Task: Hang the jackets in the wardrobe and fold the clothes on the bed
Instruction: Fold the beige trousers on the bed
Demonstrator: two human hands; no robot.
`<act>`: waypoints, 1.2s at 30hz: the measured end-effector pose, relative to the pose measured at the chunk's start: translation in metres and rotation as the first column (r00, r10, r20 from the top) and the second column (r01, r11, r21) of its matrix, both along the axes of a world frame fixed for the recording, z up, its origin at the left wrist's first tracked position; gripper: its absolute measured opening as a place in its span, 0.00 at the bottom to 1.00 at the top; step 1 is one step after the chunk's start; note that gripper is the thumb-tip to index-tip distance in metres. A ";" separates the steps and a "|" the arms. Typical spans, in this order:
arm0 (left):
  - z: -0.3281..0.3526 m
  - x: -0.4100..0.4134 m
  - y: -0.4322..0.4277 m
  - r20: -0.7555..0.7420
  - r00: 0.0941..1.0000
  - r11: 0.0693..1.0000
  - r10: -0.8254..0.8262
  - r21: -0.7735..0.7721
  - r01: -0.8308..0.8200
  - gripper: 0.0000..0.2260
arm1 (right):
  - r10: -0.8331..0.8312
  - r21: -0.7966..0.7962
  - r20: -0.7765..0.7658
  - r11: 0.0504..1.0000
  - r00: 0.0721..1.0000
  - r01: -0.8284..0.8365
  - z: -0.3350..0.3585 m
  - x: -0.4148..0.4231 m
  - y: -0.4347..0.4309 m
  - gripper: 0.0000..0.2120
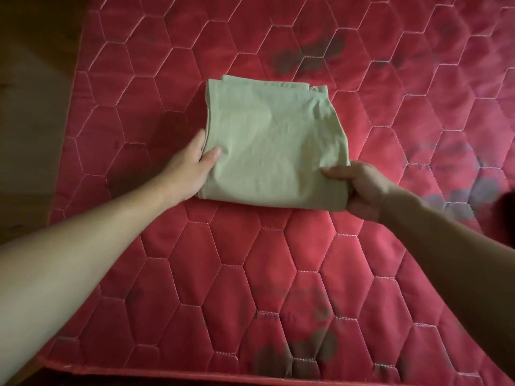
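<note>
A pale green garment (274, 143), folded into a compact rectangle, lies on the red quilted bed (228, 274). My left hand (189, 171) grips its left edge, thumb on top and fingers tucked beneath the fabric. My right hand (359, 188) pinches the near right corner, thumb on top and fingers curled under. Several folded layers show along the garment's far edge.
The red bed cover has a hexagon stitch pattern with dark flower prints. Its left edge (69, 112) borders a dim wooden floor (30, 93). The near edge (167, 376) of the bed runs along the bottom. A dark shape (505, 207) sits at the right border.
</note>
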State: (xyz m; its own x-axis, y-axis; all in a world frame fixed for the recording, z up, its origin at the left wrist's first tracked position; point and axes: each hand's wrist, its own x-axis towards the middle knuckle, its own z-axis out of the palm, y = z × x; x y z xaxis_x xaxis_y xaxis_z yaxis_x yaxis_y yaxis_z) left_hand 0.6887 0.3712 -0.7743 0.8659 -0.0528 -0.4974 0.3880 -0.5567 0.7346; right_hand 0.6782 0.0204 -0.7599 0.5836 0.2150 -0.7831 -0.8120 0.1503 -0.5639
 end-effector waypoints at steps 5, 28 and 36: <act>-0.004 -0.010 0.004 -0.076 0.997 0.999 0.014 0.037 -0.012 0.34 | -0.009 -0.003 -0.019 1.000 1.000 0.009 0.003 -0.019 0.008 0.13; 0.027 -0.031 -0.031 -0.033 0.929 0.893 0.369 -0.266 -0.364 0.16 | 0.027 -0.624 0.336 0.755 0.941 0.201 -0.003 -0.074 0.023 0.13; 0.020 -0.016 -0.025 -0.030 0.904 0.882 0.427 -0.208 -0.423 0.30 | 0.305 -0.815 0.297 0.574 0.905 0.074 0.010 -0.049 0.037 0.12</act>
State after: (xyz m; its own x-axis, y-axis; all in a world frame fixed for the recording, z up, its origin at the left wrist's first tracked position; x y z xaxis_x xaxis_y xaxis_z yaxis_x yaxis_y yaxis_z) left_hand 0.6723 0.3466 -0.7543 0.8358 0.2233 -0.5015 0.5408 -0.1780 0.8221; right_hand 0.6291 0.0571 -0.7499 0.8721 -0.2940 -0.3911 -0.4875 -0.5897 -0.6439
